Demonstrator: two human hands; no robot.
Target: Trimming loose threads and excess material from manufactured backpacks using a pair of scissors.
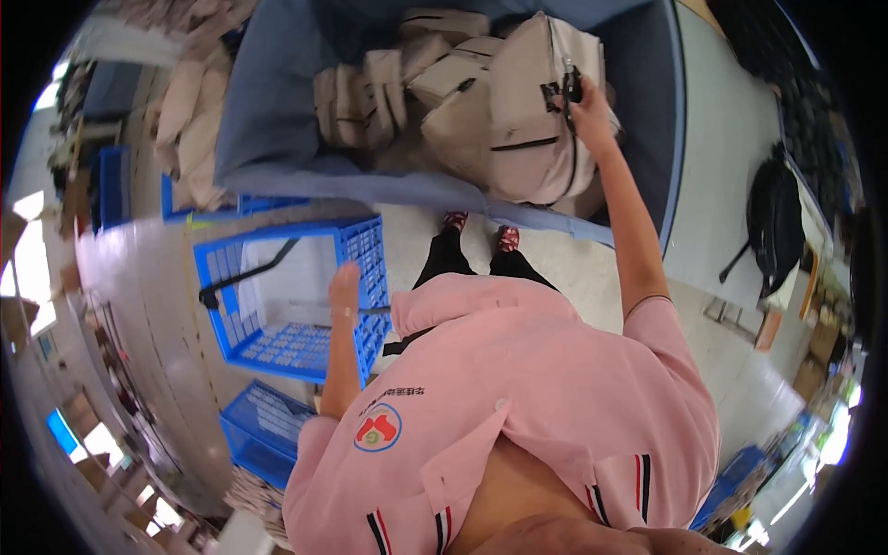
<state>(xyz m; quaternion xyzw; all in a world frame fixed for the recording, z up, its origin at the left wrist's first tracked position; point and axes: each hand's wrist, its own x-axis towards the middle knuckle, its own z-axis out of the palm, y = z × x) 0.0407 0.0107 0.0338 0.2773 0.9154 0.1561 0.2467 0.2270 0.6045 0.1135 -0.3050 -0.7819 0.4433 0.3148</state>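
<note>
My right hand (590,113) reaches into a large blue fabric-lined bin, its fingers closed around the black handle of a beige bag (523,102). The bag has dark zippers and leans upright against the bin's right part. Several more beige bags (453,79) lie heaped beside and behind it. My left hand (344,289) hangs low on the left, over the edge of a blue plastic crate (361,268). It is slightly blurred, and its fingers are not clear enough to show whether they hold anything.
The blue bin's near rim (370,188) runs in front of my feet. A second blue crate (264,430) stands at the lower left. Beige pieces (194,129) are piled at the left. On the grey table (708,185) at the right lies a black bag (775,222).
</note>
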